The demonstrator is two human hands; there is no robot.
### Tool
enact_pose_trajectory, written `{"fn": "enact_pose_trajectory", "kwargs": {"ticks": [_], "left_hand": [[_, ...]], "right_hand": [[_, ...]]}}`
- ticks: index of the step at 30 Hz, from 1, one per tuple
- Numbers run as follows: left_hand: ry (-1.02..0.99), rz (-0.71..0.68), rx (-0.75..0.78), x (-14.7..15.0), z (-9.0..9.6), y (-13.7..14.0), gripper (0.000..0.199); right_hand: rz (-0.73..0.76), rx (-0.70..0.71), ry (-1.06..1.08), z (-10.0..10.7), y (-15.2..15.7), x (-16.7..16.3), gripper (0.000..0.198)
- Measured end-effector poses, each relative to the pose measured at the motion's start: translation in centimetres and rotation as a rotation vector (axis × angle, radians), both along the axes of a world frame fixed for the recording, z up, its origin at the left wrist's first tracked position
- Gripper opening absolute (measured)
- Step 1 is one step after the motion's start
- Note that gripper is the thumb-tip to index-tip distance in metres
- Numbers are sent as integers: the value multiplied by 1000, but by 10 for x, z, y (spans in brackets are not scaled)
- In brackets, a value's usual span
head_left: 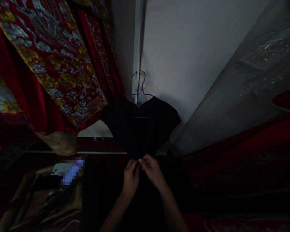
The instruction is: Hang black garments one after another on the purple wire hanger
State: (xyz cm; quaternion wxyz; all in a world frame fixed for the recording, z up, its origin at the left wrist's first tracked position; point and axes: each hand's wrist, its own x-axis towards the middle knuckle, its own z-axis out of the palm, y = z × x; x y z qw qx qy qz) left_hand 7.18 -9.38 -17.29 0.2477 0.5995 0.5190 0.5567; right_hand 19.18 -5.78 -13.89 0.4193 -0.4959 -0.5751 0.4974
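Left hand (130, 178) and right hand (151, 168) close together, fingertips pinching the dark garment (161, 119) low on its front; detail lost in shadow. Light, even tension probably serves best, since the cloth hangs freely from a purple hanger (142, 87) before a pale wall (183, 48).
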Motion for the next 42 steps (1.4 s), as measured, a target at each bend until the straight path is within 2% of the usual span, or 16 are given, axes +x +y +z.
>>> {"fn": "enact_pose_trajectory", "kwargs": {"ticks": [5,9,14,16,20,23,25,29,31,33,37,42], "left_hand": [[-10,5,-4,-2,-4,0,20],[-101,-27,-98,0,-3,-1,26],[-124,-52,-135,0,4,-4,15],[-109,-37,-146,-1,5,-4,10],[-106,-9,-158,-4,5,-1,12],[-84,-5,-143,-7,5,5,12],[-51,1,-138,-7,4,9,13],[32,-43,-186,-1,3,15,13],[53,-92,-212,5,5,16,10],[61,-158,-224,10,8,19,9],[127,-245,-257,7,12,33,16],[319,-157,-343,-13,18,63,19]], "right_hand": [[55,-17,11,3,0,1,36],[18,-18,-2,-2,0,-4,30],[22,-4,-23,0,1,-4,25],[78,-90,28,5,1,-2,26],[167,-303,155,19,7,-1,32],[125,-331,234,40,25,-5,32],[77,-279,286,64,45,-8,30],[-39,-27,410,132,88,-15,25],[-120,116,470,163,99,-16,24],[-170,209,503,184,100,-18,23],[-188,261,503,196,90,-18,23],[-177,261,456,196,88,-16,23]]}}
